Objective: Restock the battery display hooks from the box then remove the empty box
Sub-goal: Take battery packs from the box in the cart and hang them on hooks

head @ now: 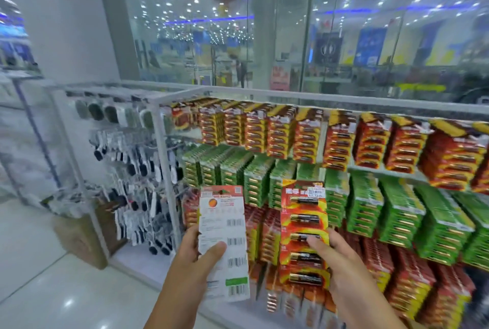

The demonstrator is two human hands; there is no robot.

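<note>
Holding 1 battery card each, both hands are raised in front of the display (344,169). The left hand (197,254) grips a card (225,238) turned back-out, its white side with barcodes facing the camera; the thumb lies across the face and the fingers curl behind its left edge. The right hand (341,262) grips a red card (304,233) face-out, with 5 batteries in a column; the thumb presses on the 3rd battery and the fingers wrap behind the right edge. The 2 cards stand upright, side by side and apart, just before the rack's lower left part.

On the display, red-and-yellow packs (291,138) fill the top row, green packs (370,209) the middle row, and more red packs (397,270) hang below. To the left, a white rack (137,169) carries small black and white goods, too blurred to name. A brown box (79,236) stands on the floor at that rack's foot. Behind is a glass wall (344,37).
</note>
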